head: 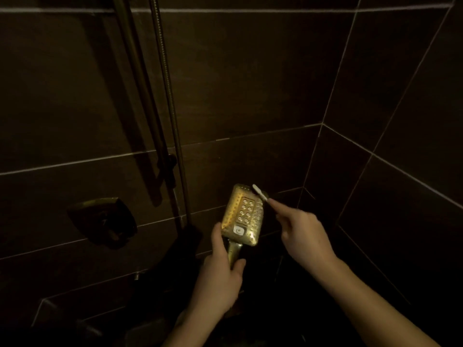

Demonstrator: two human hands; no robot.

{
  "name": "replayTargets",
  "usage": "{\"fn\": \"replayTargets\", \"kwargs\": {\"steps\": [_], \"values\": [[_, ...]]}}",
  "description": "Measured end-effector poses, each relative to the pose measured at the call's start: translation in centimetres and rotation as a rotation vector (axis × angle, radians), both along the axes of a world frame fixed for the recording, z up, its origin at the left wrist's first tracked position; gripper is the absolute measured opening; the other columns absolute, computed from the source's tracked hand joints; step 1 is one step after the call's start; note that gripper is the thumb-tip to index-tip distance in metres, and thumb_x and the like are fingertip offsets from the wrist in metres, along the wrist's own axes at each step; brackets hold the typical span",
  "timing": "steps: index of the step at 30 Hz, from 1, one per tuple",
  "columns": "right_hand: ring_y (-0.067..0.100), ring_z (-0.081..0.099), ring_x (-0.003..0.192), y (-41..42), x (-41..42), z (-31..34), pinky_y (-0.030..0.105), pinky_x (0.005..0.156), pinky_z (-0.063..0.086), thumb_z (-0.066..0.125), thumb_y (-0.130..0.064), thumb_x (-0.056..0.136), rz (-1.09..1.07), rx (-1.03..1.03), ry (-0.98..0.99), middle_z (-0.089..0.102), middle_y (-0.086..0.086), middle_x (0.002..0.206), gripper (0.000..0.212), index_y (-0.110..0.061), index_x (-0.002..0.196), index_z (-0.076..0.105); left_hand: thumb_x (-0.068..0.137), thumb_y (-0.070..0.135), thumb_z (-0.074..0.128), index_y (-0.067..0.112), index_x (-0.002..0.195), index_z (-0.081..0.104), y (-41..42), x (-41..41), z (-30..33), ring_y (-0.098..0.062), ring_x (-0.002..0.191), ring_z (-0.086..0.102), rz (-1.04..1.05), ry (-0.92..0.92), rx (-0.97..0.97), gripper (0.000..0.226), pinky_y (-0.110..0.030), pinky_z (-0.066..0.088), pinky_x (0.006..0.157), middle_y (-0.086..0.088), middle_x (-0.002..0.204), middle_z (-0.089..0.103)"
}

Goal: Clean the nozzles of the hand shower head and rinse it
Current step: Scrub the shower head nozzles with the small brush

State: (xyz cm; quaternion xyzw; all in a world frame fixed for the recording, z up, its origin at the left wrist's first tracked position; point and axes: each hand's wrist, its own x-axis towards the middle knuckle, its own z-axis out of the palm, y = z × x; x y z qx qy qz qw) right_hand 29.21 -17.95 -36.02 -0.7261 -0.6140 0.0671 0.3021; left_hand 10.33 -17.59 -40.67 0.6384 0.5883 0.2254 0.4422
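A gold rectangular hand shower head point(241, 214) faces up at me, its nozzle face and a white button showing. My left hand point(220, 274) grips its gold handle from below, thumb up along the head's left edge. My right hand point(303, 236) pinches a small brush with a pale head point(259, 191), forefinger stretched along it. The brush head lies at the shower head's upper right corner, touching or just above the edge. The scene is dim.
Dark brown tiled walls meet in a corner on the right. A riser rail point(140, 96) and a metal hose point(167, 96) run down the wall at left. A bronze mixer valve point(101, 221) is mounted at lower left.
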Motion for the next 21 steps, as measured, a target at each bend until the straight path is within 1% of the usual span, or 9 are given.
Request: {"fn": "replayTargets", "kwargs": {"steps": [2, 5, 7, 10, 14, 15, 17, 19, 21], "values": [[0.011, 0.062, 0.084, 0.3, 0.1, 0.3, 0.034, 0.068, 0.056, 0.052, -0.016, 0.093, 0.096, 0.02, -0.133, 0.065, -0.006, 0.104, 0.067, -0.052, 0.144, 0.026, 0.093, 0.022, 0.07, 0.067, 0.145, 0.0, -0.1, 0.0, 0.0, -0.021, 0.092, 0.071, -0.03, -0.009, 0.031, 0.098, -0.042, 0.063, 0.075, 0.008, 0.126, 0.061], [0.017, 0.065, 0.084, -1.4, -1.6, -0.7, 0.034, 0.066, 0.054, 0.05, -0.025, 0.093, 0.41, -0.106, -0.444, 0.062, -0.004, 0.116, 0.073, -0.052, 0.147, 0.009, 0.091, 0.018, 0.072, 0.066, 0.142, 0.008, -0.3, -0.3, -0.6, -0.017, 0.08, 0.071, -0.05, -0.03, 0.08, 0.095, -0.041, 0.063, 0.068, 0.001, 0.109, 0.068], [0.018, 0.066, 0.083, -1.1, -0.9, -0.4, 0.031, 0.064, 0.051, 0.047, -0.029, 0.094, 0.323, -0.089, -0.537, 0.058, -0.004, 0.122, 0.07, -0.051, 0.148, 0.008, 0.091, 0.018, 0.072, 0.066, 0.141, 0.009, -0.6, -0.3, -0.8, -0.015, 0.088, 0.069, -0.055, -0.028, 0.094, 0.094, -0.04, 0.062, 0.075, 0.0, 0.116, 0.067], [0.014, 0.064, 0.073, -0.4, 0.9, 0.4, 0.026, 0.057, 0.046, 0.049, -0.032, 0.094, 0.088, -0.014, -0.489, 0.06, -0.004, 0.114, 0.068, -0.048, 0.149, 0.013, 0.092, 0.021, 0.071, 0.071, 0.139, 0.007, -1.0, -0.3, -0.8, -0.013, 0.101, 0.065, -0.072, -0.009, 0.095, 0.093, -0.041, 0.059, 0.085, 0.002, 0.126, 0.06], [0.012, 0.06, 0.053, -2.8, -1.4, -2.4, 0.026, 0.042, 0.045, 0.069, -0.026, 0.08, 0.323, -0.082, -0.523, 0.067, 0.0, 0.107, 0.079, -0.04, 0.147, 0.03, 0.092, 0.022, 0.071, 0.071, 0.138, 0.007, -0.8, -0.5, -0.8, -0.011, 0.097, 0.065, -0.069, -0.022, 0.096, 0.093, -0.043, 0.06, 0.086, 0.004, 0.123, 0.06], [0.01, 0.056, 0.048, -3.0, -1.3, -2.7, 0.023, 0.038, 0.042, 0.072, -0.025, 0.078, 0.315, -0.073, -0.531, 0.067, -0.001, 0.103, 0.08, -0.04, 0.146, 0.032, 0.092, 0.022, 0.071, 0.07, 0.139, 0.007, -0.7, -0.5, -1.0, -0.012, 0.097, 0.066, -0.066, -0.025, 0.09, 0.093, -0.044, 0.06, 0.085, 0.002, 0.124, 0.062], [0.008, 0.048, 0.046, -1.8, 0.1, -1.9, 0.019, 0.038, 0.035, 0.064, -0.019, 0.084, 0.136, 0.002, -0.506, 0.064, -0.002, 0.1, 0.077, -0.042, 0.148, 0.028, 0.093, 0.022, 0.071, 0.067, 0.142, 0.008, -0.8, -0.5, -1.2, -0.013, 0.1, 0.066, -0.058, -0.029, 0.074, 0.092, -0.043, 0.06, 0.086, 0.002, 0.129, 0.06], [0.007, 0.044, 0.049, -1.5, 1.2, -1.0, 0.017, 0.041, 0.031, 0.054, -0.015, 0.09, -0.005, 0.017, -0.466, 0.062, 0.0, 0.105, 0.071, -0.04, 0.15, 0.026, 0.093, 0.023, 0.071, 0.066, 0.143, 0.007, -0.8, -0.6, -1.2, -0.013, 0.1, 0.066, -0.049, -0.03, 0.071, 0.092, -0.043, 0.061, 0.085, 0.004, 0.132, 0.058], [0.007, 0.043, 0.049, -2.4, 0.6, -1.4, 0.018, 0.042, 0.034, 0.058, -0.016, 0.086, 0.093, -0.022, -0.457, 0.063, 0.0, 0.101, 0.074, -0.04, 0.149, 0.027, 0.092, 0.022, 0.071, 0.068, 0.141, 0.007, -0.6, -0.9, -1.2, -0.015, 0.097, 0.068, -0.033, -0.04, 0.078, 0.093, -0.045, 0.062, 0.082, 0.005, 0.133, 0.058]]}}
